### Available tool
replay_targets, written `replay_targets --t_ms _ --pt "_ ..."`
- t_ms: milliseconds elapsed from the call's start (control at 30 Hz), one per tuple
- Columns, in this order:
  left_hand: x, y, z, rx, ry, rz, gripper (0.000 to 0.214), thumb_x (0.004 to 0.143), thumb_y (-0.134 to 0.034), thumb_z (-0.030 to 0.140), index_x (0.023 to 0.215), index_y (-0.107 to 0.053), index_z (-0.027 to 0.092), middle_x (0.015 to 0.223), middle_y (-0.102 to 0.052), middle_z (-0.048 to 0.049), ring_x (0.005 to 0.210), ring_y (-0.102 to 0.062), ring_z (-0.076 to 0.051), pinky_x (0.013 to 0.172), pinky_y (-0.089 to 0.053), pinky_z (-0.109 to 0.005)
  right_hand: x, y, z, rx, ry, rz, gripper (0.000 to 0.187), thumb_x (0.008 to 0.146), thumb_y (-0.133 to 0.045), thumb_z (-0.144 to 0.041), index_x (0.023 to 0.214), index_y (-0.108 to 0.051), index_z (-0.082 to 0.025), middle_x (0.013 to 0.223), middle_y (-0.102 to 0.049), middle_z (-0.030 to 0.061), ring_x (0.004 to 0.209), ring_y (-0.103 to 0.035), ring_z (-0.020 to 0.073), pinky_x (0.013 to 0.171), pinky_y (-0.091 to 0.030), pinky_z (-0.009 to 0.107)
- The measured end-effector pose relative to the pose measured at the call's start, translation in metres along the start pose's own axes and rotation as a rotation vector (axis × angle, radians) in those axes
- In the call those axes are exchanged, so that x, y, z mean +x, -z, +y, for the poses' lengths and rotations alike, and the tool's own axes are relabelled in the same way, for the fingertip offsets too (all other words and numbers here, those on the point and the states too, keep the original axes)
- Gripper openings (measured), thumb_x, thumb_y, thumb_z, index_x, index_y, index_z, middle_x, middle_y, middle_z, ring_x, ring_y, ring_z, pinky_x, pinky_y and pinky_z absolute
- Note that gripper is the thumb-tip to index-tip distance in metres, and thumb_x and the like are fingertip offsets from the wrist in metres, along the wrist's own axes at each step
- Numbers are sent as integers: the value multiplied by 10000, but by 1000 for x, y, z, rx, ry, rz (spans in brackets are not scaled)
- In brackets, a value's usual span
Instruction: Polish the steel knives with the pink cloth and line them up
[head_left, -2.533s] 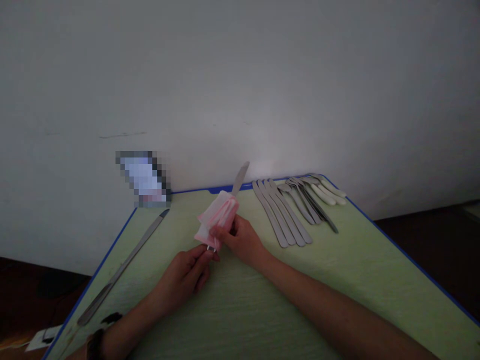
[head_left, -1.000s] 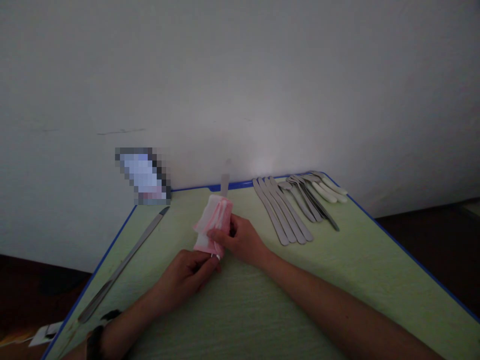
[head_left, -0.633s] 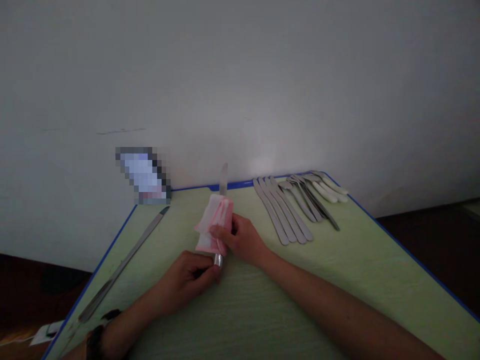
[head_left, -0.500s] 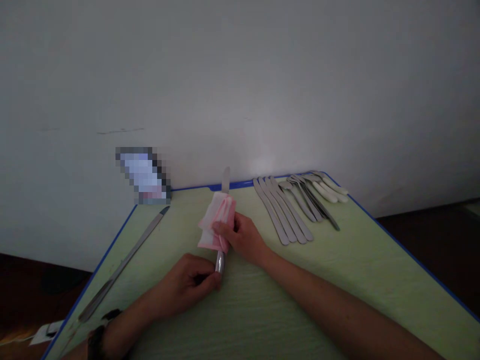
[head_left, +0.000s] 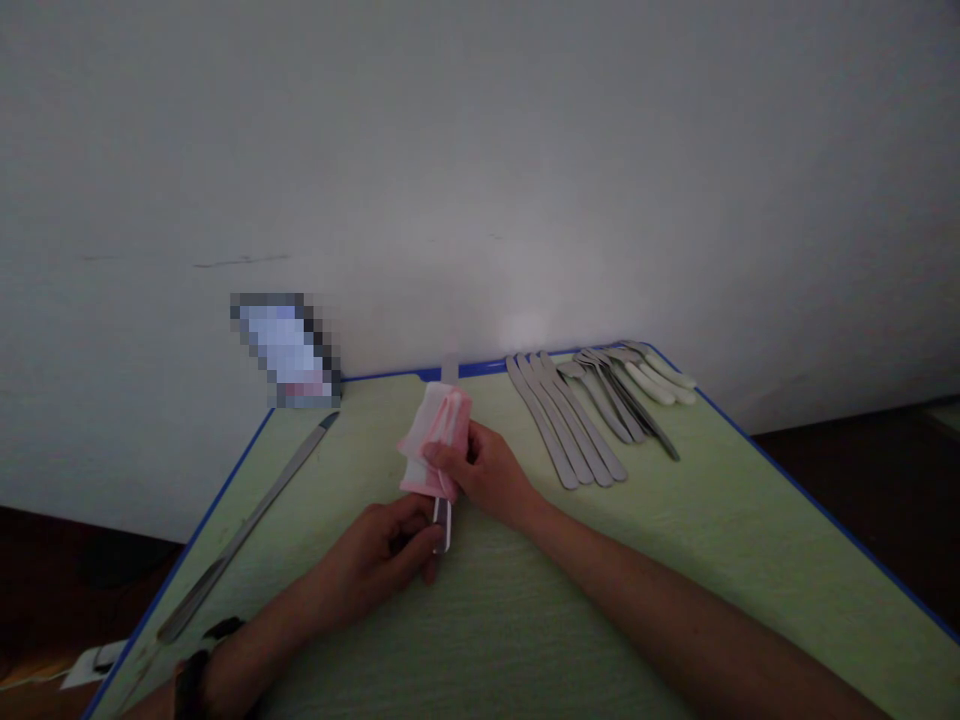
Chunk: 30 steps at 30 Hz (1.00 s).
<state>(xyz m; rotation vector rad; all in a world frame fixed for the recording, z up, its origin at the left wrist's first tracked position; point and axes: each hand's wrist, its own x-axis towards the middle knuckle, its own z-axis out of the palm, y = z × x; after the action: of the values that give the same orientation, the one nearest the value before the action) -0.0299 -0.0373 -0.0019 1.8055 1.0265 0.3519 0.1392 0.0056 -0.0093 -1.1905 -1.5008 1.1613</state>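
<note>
A table knife (head_left: 445, 520) stands out in front of me, its blade pointing away toward the wall. My left hand (head_left: 394, 550) pinches the end of its shiny handle between thumb and fingers. Around the knife's middle lies a folded pink and white cloth (head_left: 427, 435), which hides that stretch of metal. My right hand (head_left: 487, 475) grips the cloth from the right side, thumb on top, closed over the knife inside. Beyond the cloth the blade tip looks blurred.
Several table knives (head_left: 566, 425) lie side by side on the green table (head_left: 480, 640), right of my hands. Farther right are metal spoons (head_left: 600, 400) and white-handled cutlery (head_left: 660, 385). Another long knife (head_left: 255, 520) lies at left. A pixelated phone-like device (head_left: 285, 350) leans against the wall (head_left: 480, 180).
The knife has turned in my left fingers, so its handle shows a flatter face. My left fingers have shifted up close to the cloth. My right hand has hardly moved.
</note>
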Motion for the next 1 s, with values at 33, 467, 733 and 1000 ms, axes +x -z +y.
replay_targets --t_ms 33,467,733,1000 --pt "0 0 -1 -7 9 -3 196 906 -447 338 808 -507 179 596 -555 43 519 -431 -93 495 -308 -197 0 0 0 10 -2 1 305 744 -610 -464 711 -532 -170 635 -511 -12 562 -410 98 508 -336 235" --pt "-3 0 3 -119 -2 -48 206 909 -470 356 957 -545 170 754 -632 -3 612 -483 -110 548 -341 -214 2 1 0 78 -3 31 290 773 -585 -459 764 -545 -172 666 -529 -5 578 -425 107 541 -359 241" --pt "-3 -4 -3 -200 54 -2 331 910 -488 378 1162 -461 166 738 -652 -2 579 -473 -110 527 -335 -212 1 1 1 98 9 -3 289 781 -591 -451 771 -530 -169 660 -512 -12 571 -411 96 516 -347 226" --pt "-6 0 -4 -188 -7 -60 226 915 -481 399 924 -517 176 701 -583 12 614 -512 -123 570 -387 -229 2 1 2 125 11 28 314 795 -570 -472 840 -558 -162 708 -557 12 628 -466 120 563 -398 237"
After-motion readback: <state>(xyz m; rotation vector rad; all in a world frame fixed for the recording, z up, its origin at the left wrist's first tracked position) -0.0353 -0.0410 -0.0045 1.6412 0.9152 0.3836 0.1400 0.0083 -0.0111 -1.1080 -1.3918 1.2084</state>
